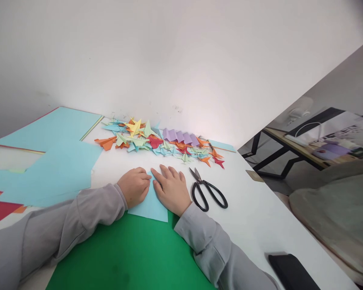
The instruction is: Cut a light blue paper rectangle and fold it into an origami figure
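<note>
A light blue sheet of paper (151, 207) lies partly on a green sheet (117, 253) in front of me, its far part narrowing between my hands. My left hand (135, 187) is curled closed at its left edge, fingertips pinching or pressing the paper. My right hand (172, 189) lies flat over its right side with the fingers stretched out. To the right of that hand rests a pair of scissors (201, 182) with black handles, blades slightly apart. The far corner of the paper is partly covered by my fingers.
Many small folded paper shapes (134, 127) lie along the wall, with a purple pleated strip (181, 137) among them. Blue sheets (60, 173) and a paper stack (48, 129) are at left. A black phone-like object (292, 272) sits near the right edge.
</note>
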`<state>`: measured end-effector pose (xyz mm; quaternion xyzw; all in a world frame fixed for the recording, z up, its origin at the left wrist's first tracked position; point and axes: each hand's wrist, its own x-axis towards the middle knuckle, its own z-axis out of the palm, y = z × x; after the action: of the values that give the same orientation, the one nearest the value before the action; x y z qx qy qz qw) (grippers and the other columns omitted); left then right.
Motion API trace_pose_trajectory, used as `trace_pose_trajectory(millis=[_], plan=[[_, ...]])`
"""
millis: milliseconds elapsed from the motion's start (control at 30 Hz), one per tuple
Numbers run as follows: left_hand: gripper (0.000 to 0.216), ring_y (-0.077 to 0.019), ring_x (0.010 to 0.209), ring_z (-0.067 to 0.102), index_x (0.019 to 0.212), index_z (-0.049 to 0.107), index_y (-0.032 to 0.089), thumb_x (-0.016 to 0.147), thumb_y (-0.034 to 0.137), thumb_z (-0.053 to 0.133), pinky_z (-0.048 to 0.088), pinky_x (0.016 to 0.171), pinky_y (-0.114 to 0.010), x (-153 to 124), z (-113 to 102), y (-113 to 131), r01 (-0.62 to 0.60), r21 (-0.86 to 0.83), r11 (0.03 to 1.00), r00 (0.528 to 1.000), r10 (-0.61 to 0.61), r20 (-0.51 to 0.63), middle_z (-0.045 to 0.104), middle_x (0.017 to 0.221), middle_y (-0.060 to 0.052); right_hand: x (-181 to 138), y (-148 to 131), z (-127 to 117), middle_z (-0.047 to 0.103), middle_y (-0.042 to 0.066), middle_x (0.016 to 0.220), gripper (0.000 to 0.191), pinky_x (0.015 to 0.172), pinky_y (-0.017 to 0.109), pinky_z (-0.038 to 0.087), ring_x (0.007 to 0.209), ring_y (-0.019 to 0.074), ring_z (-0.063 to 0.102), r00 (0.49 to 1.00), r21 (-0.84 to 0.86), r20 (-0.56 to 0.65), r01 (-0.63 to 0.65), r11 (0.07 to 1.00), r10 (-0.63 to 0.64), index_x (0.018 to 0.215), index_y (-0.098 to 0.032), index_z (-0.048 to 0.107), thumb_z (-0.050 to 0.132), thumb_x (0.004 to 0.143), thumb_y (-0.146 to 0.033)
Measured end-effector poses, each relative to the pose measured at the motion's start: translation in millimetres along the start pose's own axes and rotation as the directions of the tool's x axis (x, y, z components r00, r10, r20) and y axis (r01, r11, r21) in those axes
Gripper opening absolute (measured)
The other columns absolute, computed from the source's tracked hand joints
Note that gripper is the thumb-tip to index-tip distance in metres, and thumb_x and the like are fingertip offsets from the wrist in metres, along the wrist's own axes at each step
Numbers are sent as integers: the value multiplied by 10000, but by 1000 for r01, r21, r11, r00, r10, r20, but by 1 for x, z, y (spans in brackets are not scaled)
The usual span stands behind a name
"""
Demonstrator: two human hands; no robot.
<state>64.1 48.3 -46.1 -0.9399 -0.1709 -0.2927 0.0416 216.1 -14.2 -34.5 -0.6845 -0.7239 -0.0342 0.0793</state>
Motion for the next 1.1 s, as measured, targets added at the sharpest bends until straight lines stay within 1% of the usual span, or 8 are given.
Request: trace_pose_trajectory(millis=[167, 300, 367, 500, 767, 867, 967, 1100], plan=[[227, -210, 803, 562, 761, 684, 106, 799, 114, 460, 491, 750, -354, 0, -1, 1, 15, 17, 1000, 998, -16, 55, 697, 864, -82, 0, -1, -1, 421, 43, 1356, 425, 970, 552, 222, 1208, 303, 355, 999, -45, -30, 31, 999, -32, 1310, -342, 397, 273, 905, -373], [239, -213, 798, 563, 819, 668, 106, 822, 130, 430, 471, 742, -370, 2, -5, 4, 67, 63, 996, 990, -74, 123, 678, 896, -96, 0, -1, -3, 432, 49, 1343, 425, 967, 552, 220, 1195, 304, 367, 998, -64, -36, 51, 997, -54, 1311, -339, 394, 253, 911, -373], [249, -217, 801, 558, 899, 651, 80, 830, 145, 421, 464, 745, -372, 4, -7, 6, 91, 98, 991, 986, -104, 134, 663, 930, -116, 0, -1, -3, 430, 52, 1345, 429, 969, 550, 215, 1195, 303, 366, 998, -70, -34, 51, 996, -53, 1318, -335, 385, 248, 913, -373], [286, -228, 779, 535, 987, 613, 31, 836, 189, 428, 452, 730, -391, 7, -7, 10, 67, 154, 986, 980, -94, 178, 633, 987, -154, -1, -1, -3, 418, 51, 1358, 432, 970, 550, 210, 1199, 300, 359, 998, -76, -33, 43, 996, -45, 1320, -331, 383, 242, 913, -369], [267, -238, 785, 519, 898, 638, 64, 845, 207, 419, 434, 725, -396, 7, -8, 15, 64, 184, 981, 970, -104, 218, 624, 897, -140, -1, -3, -3, 414, 45, 1363, 429, 963, 547, 219, 1201, 298, 361, 999, -63, -31, 31, 998, -33, 1312, -341, 391, 245, 910, -365], [259, -238, 790, 513, 879, 639, 70, 844, 212, 425, 434, 733, -401, 6, -8, 15, 84, 176, 981, 973, -119, 197, 615, 915, -142, -1, -2, -3, 404, 41, 1372, 434, 965, 542, 220, 1212, 296, 348, 999, -53, -20, 25, 998, -26, 1324, -345, 372, 253, 907, -371], [256, -244, 812, 510, 912, 632, 70, 844, 213, 432, 434, 741, -412, 4, -6, 14, 100, 170, 980, 978, -128, 166, 609, 926, -150, -1, -2, -3, 390, 33, 1385, 439, 966, 538, 218, 1224, 293, 336, 1000, -50, -14, 15, 999, -16, 1337, -355, 347, 253, 909, -371], [249, -256, 841, 508, 899, 637, 70, 833, 175, 420, 442, 723, -419, 3, -6, 13, 104, 154, 983, 975, -132, 179, 615, 921, -167, -2, -3, -4, 373, 32, 1397, 444, 971, 530, 212, 1236, 284, 321, 1000, -59, 8, 6, 998, -6, 1348, -359, 326, 247, 912, -364]])
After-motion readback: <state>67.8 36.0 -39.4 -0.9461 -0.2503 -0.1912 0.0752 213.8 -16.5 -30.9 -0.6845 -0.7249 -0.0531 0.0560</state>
